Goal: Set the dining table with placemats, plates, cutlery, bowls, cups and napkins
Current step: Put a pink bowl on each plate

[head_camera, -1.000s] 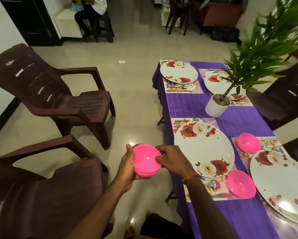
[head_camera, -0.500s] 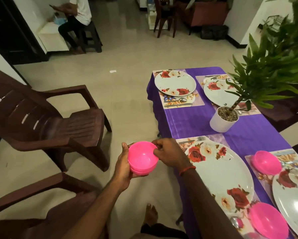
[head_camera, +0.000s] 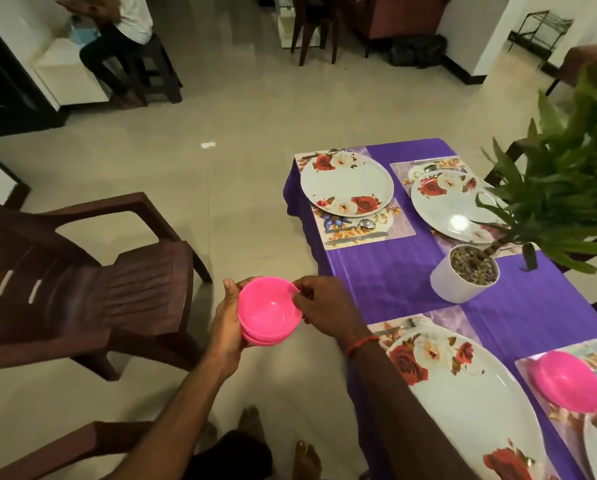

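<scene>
Head view, entries running from left of the white pot (head_camera: pixel 459 278) to its right.

1. Chair (head_camera: pixel 93 282), far left of the pot, on the floor: dark brown moulded plastic, ribbed seat, slotted back.
2. Left hand (head_camera: pixel 226 327): fingers curled under a nested stack of pink bowls (head_camera: pixel 267 311), held over the floor left of the pot. The bowls are glossy, round, thin-walled plastic.
3. Right hand (head_camera: pixel 324 310): pinching the top bowl's rim (probably to lift it free).
4. Table (head_camera: pixel 394 282): purple cloth, faintly ribbed.
5. Far-left plate (head_camera: pixel 347 183), beyond the pot: glazed white, rose print, on a floral placemat (head_camera: pixel 397 223) with steel cutlery (head_camera: pixel 359 238). No bowl.
6. Far-right plate (head_camera: pixel 453 202), just beyond the pot: likewise bowl-less.
7. Near plate (head_camera: pixel 470 396), this side of the pot.
8. Placed bowl (head_camera: pixel 567 386), nearer, right of the pot.

Judged progress: mats, plates and cutlery done; bowls partway; no cups or napkins in sight.
</scene>
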